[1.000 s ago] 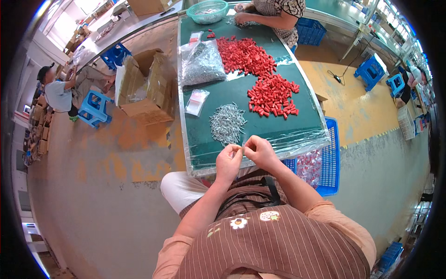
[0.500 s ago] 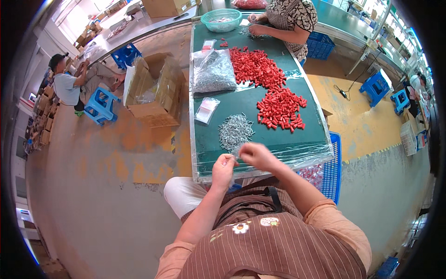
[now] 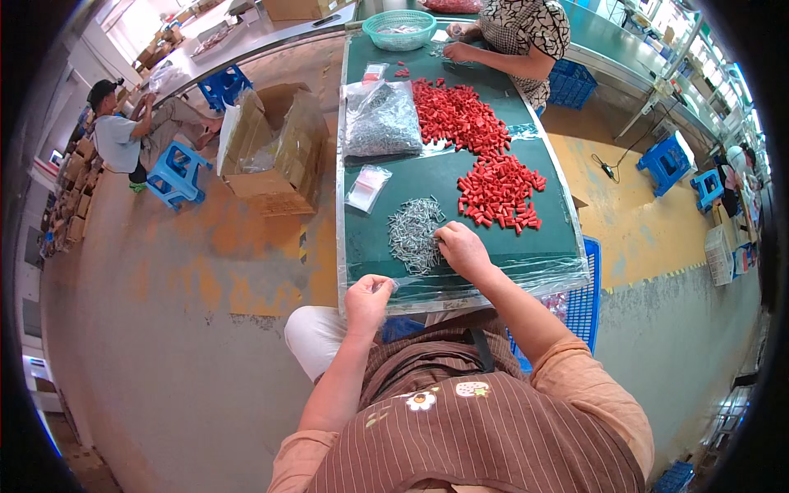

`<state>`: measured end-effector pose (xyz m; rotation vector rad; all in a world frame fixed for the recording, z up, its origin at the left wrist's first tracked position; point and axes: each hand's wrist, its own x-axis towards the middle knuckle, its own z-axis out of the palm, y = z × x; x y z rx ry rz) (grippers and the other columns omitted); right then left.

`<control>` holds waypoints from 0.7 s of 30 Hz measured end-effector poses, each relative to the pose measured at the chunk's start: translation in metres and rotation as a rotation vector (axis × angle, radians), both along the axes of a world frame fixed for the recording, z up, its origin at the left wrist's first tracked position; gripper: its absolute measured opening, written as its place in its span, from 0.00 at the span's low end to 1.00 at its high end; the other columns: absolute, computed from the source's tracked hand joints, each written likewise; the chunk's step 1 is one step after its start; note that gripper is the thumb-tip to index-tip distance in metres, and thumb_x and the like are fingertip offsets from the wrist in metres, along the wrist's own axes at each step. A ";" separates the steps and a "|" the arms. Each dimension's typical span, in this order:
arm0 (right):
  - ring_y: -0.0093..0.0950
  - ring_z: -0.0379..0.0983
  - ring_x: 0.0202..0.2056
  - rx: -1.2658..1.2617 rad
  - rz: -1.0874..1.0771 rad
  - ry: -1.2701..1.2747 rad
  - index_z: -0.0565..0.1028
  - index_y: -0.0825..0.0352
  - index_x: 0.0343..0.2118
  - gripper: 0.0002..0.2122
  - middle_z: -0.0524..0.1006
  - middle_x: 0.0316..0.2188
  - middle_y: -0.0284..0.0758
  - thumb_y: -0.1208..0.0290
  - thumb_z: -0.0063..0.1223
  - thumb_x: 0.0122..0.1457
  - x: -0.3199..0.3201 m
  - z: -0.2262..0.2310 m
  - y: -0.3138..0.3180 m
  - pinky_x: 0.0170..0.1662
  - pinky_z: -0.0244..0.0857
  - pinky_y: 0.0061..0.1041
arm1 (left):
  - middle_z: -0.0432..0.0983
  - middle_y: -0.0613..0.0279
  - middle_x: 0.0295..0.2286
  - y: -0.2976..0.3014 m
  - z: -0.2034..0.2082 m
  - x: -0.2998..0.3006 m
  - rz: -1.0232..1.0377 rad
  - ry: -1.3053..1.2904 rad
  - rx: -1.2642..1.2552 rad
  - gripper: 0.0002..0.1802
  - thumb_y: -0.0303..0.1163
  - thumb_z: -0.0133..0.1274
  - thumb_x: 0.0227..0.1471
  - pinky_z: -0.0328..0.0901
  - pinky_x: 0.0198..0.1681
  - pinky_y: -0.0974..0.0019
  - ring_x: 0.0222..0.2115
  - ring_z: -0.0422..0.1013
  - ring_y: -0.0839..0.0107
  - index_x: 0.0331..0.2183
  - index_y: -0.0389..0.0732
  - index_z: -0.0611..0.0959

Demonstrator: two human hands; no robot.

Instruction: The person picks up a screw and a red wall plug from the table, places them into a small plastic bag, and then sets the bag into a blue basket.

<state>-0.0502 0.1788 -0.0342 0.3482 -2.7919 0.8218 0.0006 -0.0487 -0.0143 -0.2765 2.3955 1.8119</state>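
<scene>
My left hand [image 3: 367,304] is closed at the near edge of the table, pinching what looks like a small clear plastic bag [image 3: 394,286], mostly hidden by the fingers. At the right side of a loose pile of silver screws [image 3: 413,236], my right hand [image 3: 464,250] has its fingertips drawn together among the screws. What those fingers hold is hidden. Beyond that hand lies a heap of red plastic plugs [image 3: 501,193], joined to a larger red heap [image 3: 460,115] farther back. A packet of small clear bags [image 3: 368,187] lies left of the screws.
A large clear bag of screws [image 3: 382,121] rests on the green table [image 3: 436,177]. A green basket [image 3: 399,31] and a co-worker's hands [image 3: 459,49] are at the far end. An open cardboard box [image 3: 275,164] stands left; a blue crate [image 3: 585,304] sits right below the table.
My hands, together at the table's near edge before, have moved apart. The right went forward to the screw pile; the left shifted slightly left with the clear bag.
</scene>
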 end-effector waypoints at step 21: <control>0.24 0.73 0.32 -1.356 -0.183 -0.808 0.72 0.74 0.38 0.13 0.74 0.30 0.34 0.76 0.57 0.49 0.001 0.019 0.024 0.35 0.67 0.20 | 0.74 0.67 0.19 0.016 0.014 -0.002 -0.235 -0.057 -0.015 0.07 0.31 0.58 0.44 0.61 0.26 0.74 0.21 0.65 0.82 0.26 0.37 0.81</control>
